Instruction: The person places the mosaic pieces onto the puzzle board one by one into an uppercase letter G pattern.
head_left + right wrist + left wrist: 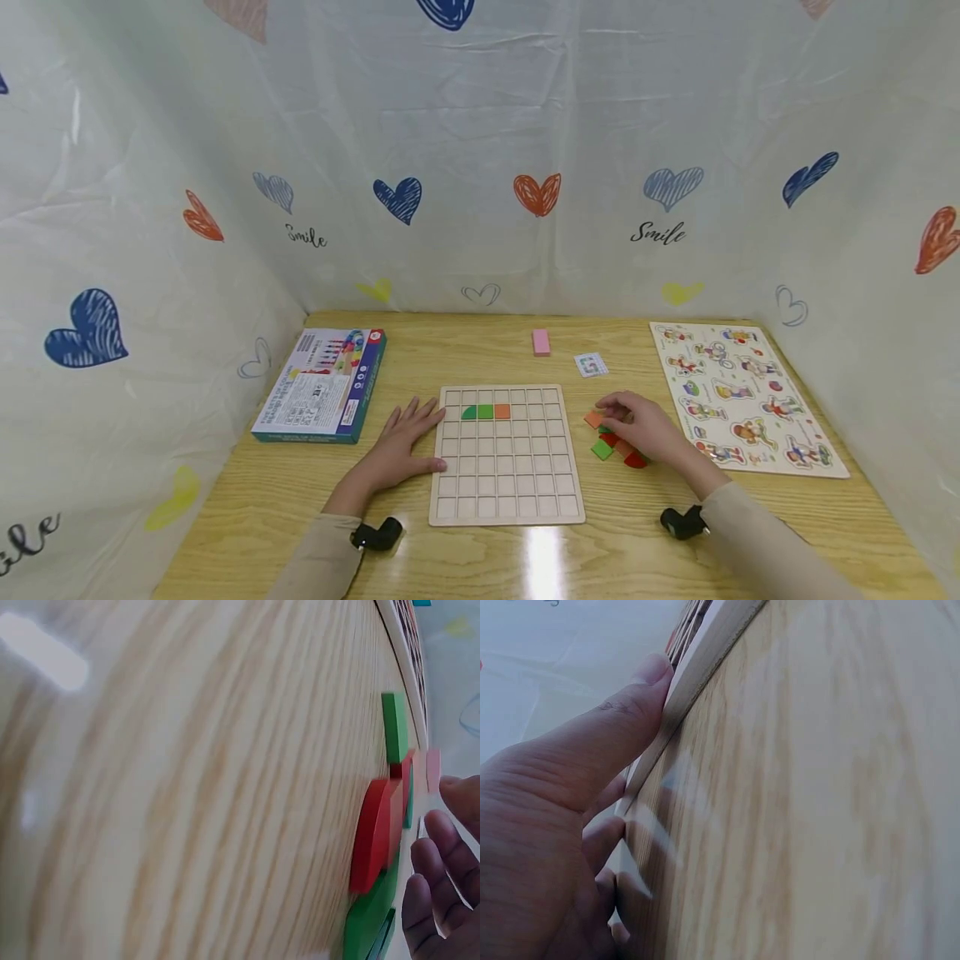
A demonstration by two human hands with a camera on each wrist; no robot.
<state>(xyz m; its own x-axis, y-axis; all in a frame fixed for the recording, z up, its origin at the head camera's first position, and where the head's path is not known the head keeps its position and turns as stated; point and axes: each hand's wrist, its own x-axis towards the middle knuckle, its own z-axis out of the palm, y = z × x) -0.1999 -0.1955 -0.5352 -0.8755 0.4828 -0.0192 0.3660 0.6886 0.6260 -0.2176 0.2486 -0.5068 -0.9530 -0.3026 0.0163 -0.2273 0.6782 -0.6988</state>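
A square wooden grid board lies in the middle of the table. In its upper rows sit a dark green quarter-round tile, a green square tile and an orange square tile. My left hand rests spread at the board's left edge, its thumb against the rim in the left wrist view. My right hand is over a small pile of red, green and orange tiles. Its fingertips are at a loose orange tile; whether they pinch it is hidden.
A boxed set lies at the left. Behind the board are a pink block and a small patterned card. A picture puzzle board lies at the right. A curtain with hearts hangs behind the table.
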